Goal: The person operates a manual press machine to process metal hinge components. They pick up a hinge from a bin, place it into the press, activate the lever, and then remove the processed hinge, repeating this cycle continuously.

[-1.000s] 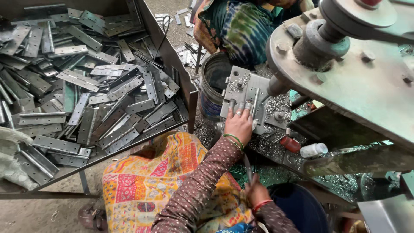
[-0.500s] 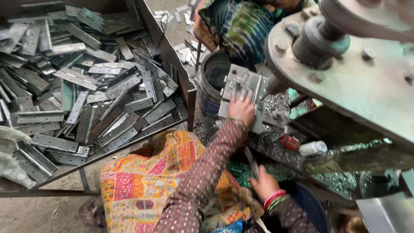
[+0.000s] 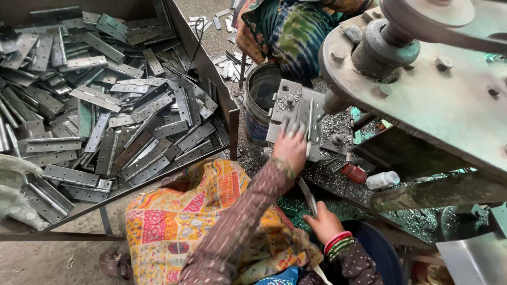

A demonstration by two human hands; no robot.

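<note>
The left hand lies flat, fingers spread, on the grey metal die plate under the press head; the right hand, low by the lap, is closed around a flat metal strip. Beside the plate sit a small red cylinder and a white one, their labels too small to tell. A tray of grey hinges fills the left side, and a dark bucket stands just beyond the plate.
</note>
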